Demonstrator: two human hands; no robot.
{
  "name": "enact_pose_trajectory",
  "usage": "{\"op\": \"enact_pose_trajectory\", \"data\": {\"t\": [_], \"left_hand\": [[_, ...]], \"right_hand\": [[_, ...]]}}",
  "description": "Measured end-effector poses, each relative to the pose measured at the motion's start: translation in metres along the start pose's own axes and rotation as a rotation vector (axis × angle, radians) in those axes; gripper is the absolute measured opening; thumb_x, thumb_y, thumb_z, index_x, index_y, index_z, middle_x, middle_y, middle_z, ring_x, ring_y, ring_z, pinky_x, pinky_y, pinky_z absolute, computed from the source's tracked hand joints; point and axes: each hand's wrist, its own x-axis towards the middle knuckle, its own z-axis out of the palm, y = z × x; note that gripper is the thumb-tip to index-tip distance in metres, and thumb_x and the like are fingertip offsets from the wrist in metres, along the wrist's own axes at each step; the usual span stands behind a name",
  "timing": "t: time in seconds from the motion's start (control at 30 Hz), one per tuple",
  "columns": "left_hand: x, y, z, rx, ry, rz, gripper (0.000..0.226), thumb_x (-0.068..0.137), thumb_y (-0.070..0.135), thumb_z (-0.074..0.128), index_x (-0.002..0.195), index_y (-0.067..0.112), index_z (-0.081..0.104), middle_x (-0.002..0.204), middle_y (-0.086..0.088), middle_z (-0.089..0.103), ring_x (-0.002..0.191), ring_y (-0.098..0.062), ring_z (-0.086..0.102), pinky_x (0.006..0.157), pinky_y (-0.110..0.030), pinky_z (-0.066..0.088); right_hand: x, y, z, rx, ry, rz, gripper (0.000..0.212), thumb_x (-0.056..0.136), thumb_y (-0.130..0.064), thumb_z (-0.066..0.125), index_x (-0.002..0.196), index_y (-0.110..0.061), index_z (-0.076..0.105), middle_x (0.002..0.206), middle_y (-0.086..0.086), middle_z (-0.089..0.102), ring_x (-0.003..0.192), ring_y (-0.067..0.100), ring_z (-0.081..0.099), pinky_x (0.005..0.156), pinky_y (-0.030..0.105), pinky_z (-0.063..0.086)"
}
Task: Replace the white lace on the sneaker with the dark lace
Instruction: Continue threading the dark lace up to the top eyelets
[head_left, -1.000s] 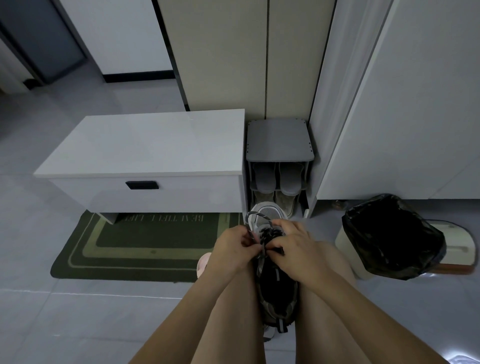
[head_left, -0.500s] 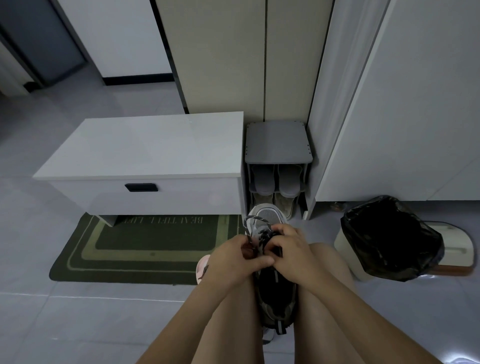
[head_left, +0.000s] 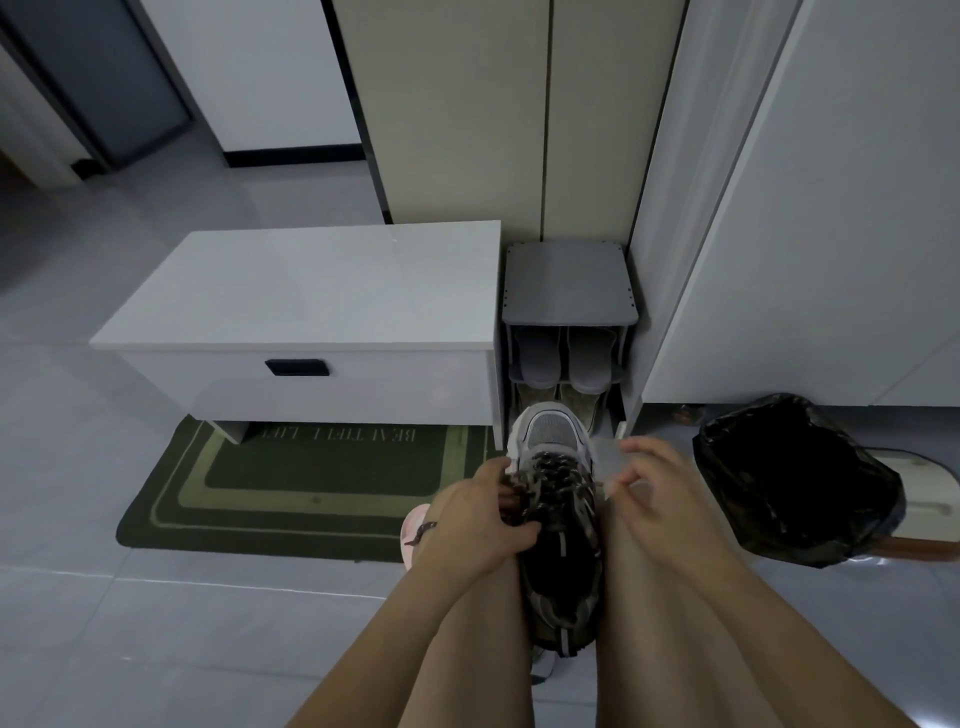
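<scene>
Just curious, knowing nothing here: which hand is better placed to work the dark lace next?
Probably the left hand: it grips the dark speckled lace atop the grey-and-black mesh sneaker, while the right hand hangs beside the shoe, blurred.

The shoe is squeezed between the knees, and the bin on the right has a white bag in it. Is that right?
Not quite. The head view shows the bin bag is black, not white. The rest holds: the sneaker is squeezed between the knees, and the bag is on the right.
</scene>
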Motion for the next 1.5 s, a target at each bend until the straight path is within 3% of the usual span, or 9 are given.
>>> {"op": "enact_pose_trajectory", "data": {"t": [0.23,0.4,0.5,0.63,0.77,0.9,1.13,1.37,1.5], "left_hand": [[0.001,0.004,0.001,-0.024,-0.023,0.033,0.08,0.065,0.035,0.072,0.137,0.02,0.04,0.104,0.014,0.069,0.098,-0.001,0.063,0.09,-0.032,0.053],[-0.001,0.002,0.0,-0.064,-0.028,0.034,0.063,0.065,0.032,0.072,0.124,0.023,0.052,0.097,0.017,0.067,0.09,0.006,0.064,0.087,-0.028,0.054],[-0.002,0.001,-0.001,-0.086,-0.026,0.04,0.058,0.061,0.035,0.068,0.117,0.027,0.056,0.095,0.015,0.069,0.087,0.006,0.065,0.085,-0.029,0.055],[-0.003,0.0,-0.002,-0.101,-0.032,0.058,0.047,0.061,0.034,0.068,0.104,0.04,0.053,0.099,0.015,0.069,0.087,0.005,0.065,0.085,-0.03,0.055],[-0.003,-0.002,-0.002,-0.103,-0.03,0.065,0.035,0.061,0.035,0.068,0.091,0.043,0.053,0.095,0.015,0.069,0.086,0.005,0.065,0.084,-0.031,0.056],[-0.002,0.0,0.0,-0.061,-0.023,0.075,0.032,0.06,0.041,0.067,0.089,0.043,0.053,0.09,0.015,0.069,0.086,0.004,0.065,0.084,-0.031,0.055],[-0.005,0.004,-0.002,0.0,-0.037,0.064,0.037,0.06,0.048,0.064,0.095,0.038,0.058,0.089,0.015,0.069,0.084,0.004,0.065,0.081,-0.033,0.056],[-0.012,0.008,-0.009,0.036,-0.011,0.094,0.025,0.066,0.059,0.058,0.066,0.035,0.054,0.087,0.005,0.07,0.089,-0.011,0.066,0.08,-0.039,0.054],[-0.014,0.012,-0.016,0.071,0.017,0.121,0.02,0.079,0.04,0.066,0.067,0.029,0.054,0.095,0.001,0.068,0.083,-0.009,0.062,0.078,-0.03,0.052]], "right_hand": [[0.003,0.008,-0.027,0.392,0.127,0.27,0.014,0.09,-0.004,0.053,0.08,-0.012,0.057,0.095,-0.007,0.064,0.087,0.008,0.058,0.067,0.004,0.04],[0.004,-0.01,-0.017,1.147,-0.012,0.454,0.019,0.096,-0.01,0.041,0.083,-0.003,0.052,0.095,0.014,0.072,0.096,0.026,0.067,0.083,0.031,0.051],[0.007,-0.022,-0.007,1.385,-0.054,0.571,0.028,0.098,-0.01,0.036,0.074,-0.004,0.05,0.063,0.008,0.061,0.067,0.021,0.063,0.072,0.029,0.054],[0.006,-0.019,-0.001,1.299,0.002,0.521,0.046,0.098,-0.003,0.035,0.055,-0.016,0.045,0.056,-0.003,0.034,0.046,0.004,0.034,0.049,0.017,0.037],[0.01,0.001,-0.025,1.323,0.142,0.524,0.033,0.097,-0.005,0.039,0.065,-0.012,0.046,0.058,-0.004,0.039,0.044,0.002,0.037,0.044,0.015,0.036],[0.009,0.017,-0.028,1.214,0.125,0.453,0.027,0.097,-0.003,0.037,0.074,-0.008,0.051,0.069,0.002,0.04,0.049,0.003,0.038,0.049,0.015,0.037],[0.02,0.015,-0.034,1.401,0.145,0.382,0.047,0.096,-0.001,0.036,0.065,-0.017,0.068,0.059,-0.005,0.05,0.051,0.004,0.041,0.051,0.016,0.039],[0.007,0.017,-0.032,0.854,-0.073,0.213,0.028,0.09,0.001,0.049,0.092,-0.019,0.069,0.071,-0.001,0.064,0.068,0.008,0.058,0.067,0.015,0.049],[0.005,0.006,-0.028,0.523,-0.179,0.179,0.018,0.085,0.0,0.061,0.084,-0.016,0.068,0.069,-0.001,0.07,0.066,0.002,0.063,0.068,0.011,0.047]]}}
